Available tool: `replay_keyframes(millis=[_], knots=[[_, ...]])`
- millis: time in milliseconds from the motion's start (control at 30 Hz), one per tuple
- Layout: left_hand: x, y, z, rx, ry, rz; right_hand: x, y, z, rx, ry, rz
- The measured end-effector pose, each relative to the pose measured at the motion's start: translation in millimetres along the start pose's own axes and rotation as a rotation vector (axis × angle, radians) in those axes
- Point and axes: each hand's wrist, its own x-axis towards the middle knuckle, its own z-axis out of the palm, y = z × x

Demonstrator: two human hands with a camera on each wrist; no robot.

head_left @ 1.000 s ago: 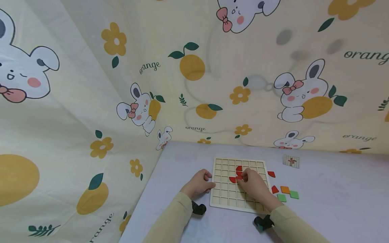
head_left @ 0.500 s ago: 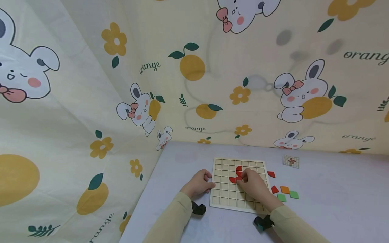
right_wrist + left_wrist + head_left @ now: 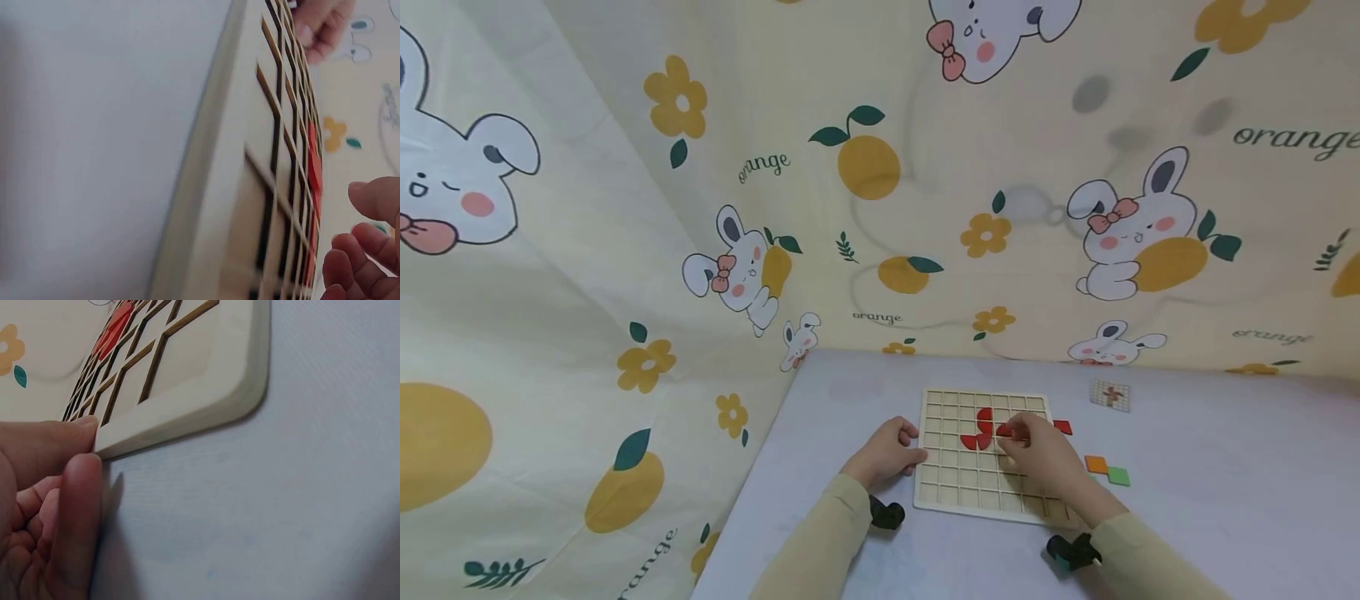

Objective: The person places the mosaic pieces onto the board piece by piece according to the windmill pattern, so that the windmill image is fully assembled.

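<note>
A pale wooden grid board (image 3: 951, 492) lies on the table. My left hand (image 3: 882, 452) holds its left edge; in the left wrist view, two fingertips (image 3: 84, 465) grip the rim (image 3: 206, 397). Several red quarter-round tiles (image 3: 984, 440) form a cluster near the board's middle. Over the board's right half is my right hand (image 3: 1048, 460), its fingers just beside another red tile (image 3: 1003, 430). In the right wrist view, the thumb and fingers of this hand (image 3: 372, 250) stand apart, with nothing seen between them. The hand hides part of the board.
Right of the board lie a red tile (image 3: 1062, 427), an orange tile (image 3: 1096, 464) and a green tile (image 3: 1118, 476). A small pattern card (image 3: 1109, 395) sits farther back. A printed cloth (image 3: 925, 208) hangs behind and to the left of the table.
My right hand has shifted right, away from the red cluster, uncovering a red tile beside its fingers. It now covers the nearer loose tiles. My left hand stays at the edge; the head view shifted slightly.
</note>
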Motion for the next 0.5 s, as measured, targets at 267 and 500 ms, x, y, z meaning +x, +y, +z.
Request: replay_keyframes(millis=[267, 500], knots=[[-2.3, 2.1, -4.4, 0.002, -0.003, 0.002, -13.0, 34, -36, -0.060, 0.044, 0.011], [-1.9, 3.4, -2.2, -0.002, -0.020, 0.005, -22.8, 64, -64, -0.068, 0.061, 0.079]])
